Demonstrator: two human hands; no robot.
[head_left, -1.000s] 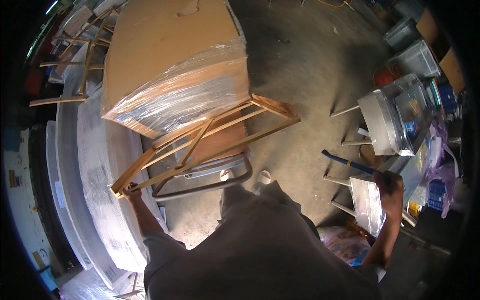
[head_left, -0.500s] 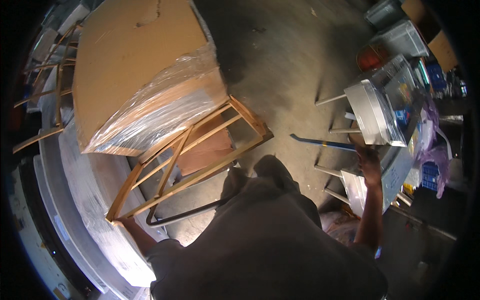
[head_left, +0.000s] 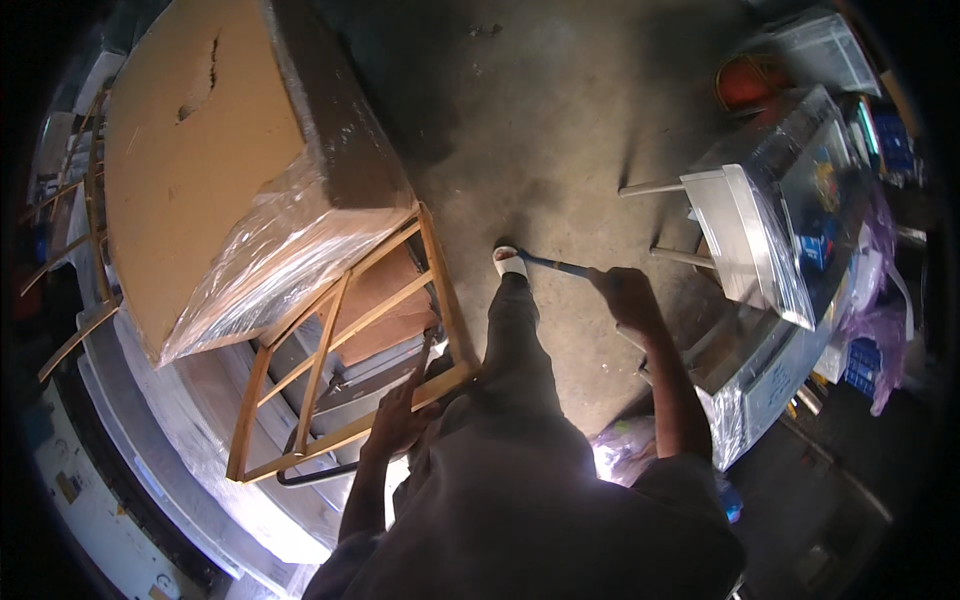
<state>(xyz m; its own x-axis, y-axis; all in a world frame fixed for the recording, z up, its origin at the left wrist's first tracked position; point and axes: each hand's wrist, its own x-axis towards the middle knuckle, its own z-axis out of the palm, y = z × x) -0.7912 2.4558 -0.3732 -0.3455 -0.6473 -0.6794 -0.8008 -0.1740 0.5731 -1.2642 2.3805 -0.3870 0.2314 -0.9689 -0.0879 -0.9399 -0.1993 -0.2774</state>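
My right hand is closed around a slim blue pry bar. The bar points left over the floor, its far end by my white shoe. My left hand grips the near rail of a slatted wooden frame, its fingers partly hidden. The frame leans by a big cardboard carton whose lower part is wrapped in clear film. Beneath the slats lies a piece of brown cardboard. A dark bent metal bar passes under the frame's near side.
To the right stands film-wrapped furniture with pale metal legs and a white panel. A purple plastic bag and a blue crate are beyond it. Long wrapped panels line the left. A red round object sits at the back right.
My right hand has swung the pry bar left, toward my feet. My left hand has shifted from the frame's left corner along the near rail. The view has turned, and one foot now shows.
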